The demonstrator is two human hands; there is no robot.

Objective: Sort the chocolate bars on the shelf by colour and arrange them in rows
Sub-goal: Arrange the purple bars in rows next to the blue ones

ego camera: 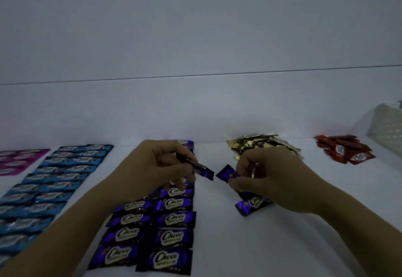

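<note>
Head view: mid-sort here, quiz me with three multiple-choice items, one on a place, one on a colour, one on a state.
1. The gold pile lies: A. left of the purple rows; B. between the purple rows and the red pile; C. right of the red pile.
2. The bar in the left hand is: A. purple; B. red; C. gold.
3. The right hand is: A. flat and open; B. out of view; C. pinching a purple bar.
Answers: B, gold sits right of purple and left of red; A, its wrapper end shows purple; C, its fingers curl on the bar.
</note>
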